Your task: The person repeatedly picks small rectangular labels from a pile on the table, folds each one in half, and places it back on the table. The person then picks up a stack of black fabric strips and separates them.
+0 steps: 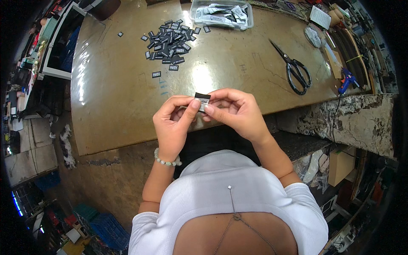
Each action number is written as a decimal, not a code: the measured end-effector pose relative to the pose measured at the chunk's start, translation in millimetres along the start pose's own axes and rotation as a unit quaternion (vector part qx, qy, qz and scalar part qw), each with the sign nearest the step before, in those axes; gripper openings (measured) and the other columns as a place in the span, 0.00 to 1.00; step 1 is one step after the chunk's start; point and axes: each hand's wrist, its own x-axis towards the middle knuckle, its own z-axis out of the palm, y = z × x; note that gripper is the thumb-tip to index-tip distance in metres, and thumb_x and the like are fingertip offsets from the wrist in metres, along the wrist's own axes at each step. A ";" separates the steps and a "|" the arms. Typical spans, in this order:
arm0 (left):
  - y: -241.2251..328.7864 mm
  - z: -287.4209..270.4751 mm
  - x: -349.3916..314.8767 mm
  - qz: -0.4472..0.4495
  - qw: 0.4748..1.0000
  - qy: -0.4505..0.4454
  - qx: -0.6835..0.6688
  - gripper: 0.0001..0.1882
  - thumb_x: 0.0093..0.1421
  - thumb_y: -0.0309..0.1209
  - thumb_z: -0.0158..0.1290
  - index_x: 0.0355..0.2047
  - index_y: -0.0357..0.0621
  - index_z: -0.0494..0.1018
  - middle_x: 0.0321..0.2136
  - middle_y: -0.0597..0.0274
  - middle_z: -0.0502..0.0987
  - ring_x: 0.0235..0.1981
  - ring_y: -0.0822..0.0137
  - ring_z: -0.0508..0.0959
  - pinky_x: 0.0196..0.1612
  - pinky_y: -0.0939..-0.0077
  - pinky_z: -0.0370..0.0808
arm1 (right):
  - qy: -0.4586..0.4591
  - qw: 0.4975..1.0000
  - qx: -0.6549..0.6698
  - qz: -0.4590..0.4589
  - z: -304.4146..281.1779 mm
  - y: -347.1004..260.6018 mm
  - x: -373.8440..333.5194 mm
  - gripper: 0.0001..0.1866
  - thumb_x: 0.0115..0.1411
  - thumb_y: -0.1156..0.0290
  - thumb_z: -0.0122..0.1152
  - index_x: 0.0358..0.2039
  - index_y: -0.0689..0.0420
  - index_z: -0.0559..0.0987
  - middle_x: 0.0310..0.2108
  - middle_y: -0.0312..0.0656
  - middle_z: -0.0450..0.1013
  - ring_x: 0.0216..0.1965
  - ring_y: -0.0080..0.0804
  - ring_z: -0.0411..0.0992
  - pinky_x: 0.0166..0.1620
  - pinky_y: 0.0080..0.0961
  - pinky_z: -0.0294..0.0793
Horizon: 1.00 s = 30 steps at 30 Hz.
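Observation:
Between both hands, just above the table's near edge, is a small black-and-white label [202, 97]. My left hand [173, 119] pinches its left side between thumb and fingers. From the other side my right hand [236, 111] grips it, thumb near its lower right corner. The label's dark upper end sticks up above the thumbs, and its lower part is partly hidden by them. Farther up the table lies a heap of small black labels [172, 40], with several loose ones around it. One loose label [156, 75] lies nearest to my left hand.
A clear plastic box [251, 19] of labels stands at the far edge. Black-handled scissors [293, 70] lie open on the right of the brown table [114, 106]. A blue glue gun [348, 80] with a cord is at the right edge. Blue crates [108, 231] stand lower left.

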 end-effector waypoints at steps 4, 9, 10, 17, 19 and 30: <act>0.7 0.1 4.0 0.087 0.996 -0.025 0.012 0.05 0.57 0.23 0.58 0.33 0.35 0.77 0.32 0.61 0.76 0.29 0.77 0.73 0.31 0.86 0.71 | 0.016 0.978 -0.146 -0.148 1.5 1.9 0.6 0.09 0.56 0.82 0.60 0.39 0.66 0.77 0.34 0.43 0.76 0.35 0.24 0.75 0.37 0.21 0.77; 8.5 0.8 7.3 0.150 0.981 -0.056 0.112 0.07 0.55 0.23 0.58 0.35 0.35 0.77 0.34 0.58 0.76 0.33 0.72 0.76 0.37 0.81 0.75 | -0.026 0.835 -0.421 -0.354 -9.4 -5.8 2.4 0.13 0.47 0.86 0.62 0.35 0.62 0.80 0.36 0.44 0.77 0.35 0.34 0.77 0.37 0.23 0.77; 10.5 1.5 5.7 0.133 0.983 -0.057 0.113 0.08 0.54 0.22 0.59 0.36 0.36 0.77 0.34 0.57 0.77 0.34 0.71 0.77 0.38 0.80 0.75 | -0.021 0.836 -0.417 -0.357 -10.5 -6.7 2.3 0.15 0.46 0.87 0.62 0.36 0.62 0.81 0.36 0.44 0.77 0.35 0.35 0.77 0.37 0.22 0.77; 14.4 0.2 1.8 0.202 0.964 -0.071 0.161 0.12 0.49 0.20 0.62 0.36 0.37 0.78 0.32 0.55 0.79 0.31 0.68 0.79 0.34 0.79 0.76 | -0.021 0.917 -0.287 -0.276 -11.0 -10.8 -3.8 0.13 0.51 0.85 0.60 0.39 0.64 0.80 0.37 0.46 0.76 0.37 0.31 0.76 0.39 0.23 0.78; 15.0 -0.7 -0.4 0.218 0.958 -0.065 0.177 0.13 0.48 0.20 0.63 0.36 0.37 0.78 0.32 0.54 0.79 0.31 0.67 0.79 0.34 0.78 0.76 | -0.024 0.941 -0.232 -0.246 -8.0 -11.8 -7.5 0.12 0.53 0.84 0.60 0.40 0.65 0.79 0.39 0.47 0.75 0.38 0.30 0.76 0.40 0.22 0.78; 24.6 1.5 -3.7 0.280 0.937 -0.086 0.190 0.14 0.47 0.21 0.64 0.36 0.37 0.78 0.33 0.54 0.78 0.30 0.68 0.79 0.30 0.80 0.77 | -0.029 0.869 -0.357 -0.342 -4.7 -19.0 -11.4 0.13 0.49 0.81 0.67 0.37 0.64 0.80 0.35 0.47 0.77 0.35 0.34 0.76 0.36 0.24 0.76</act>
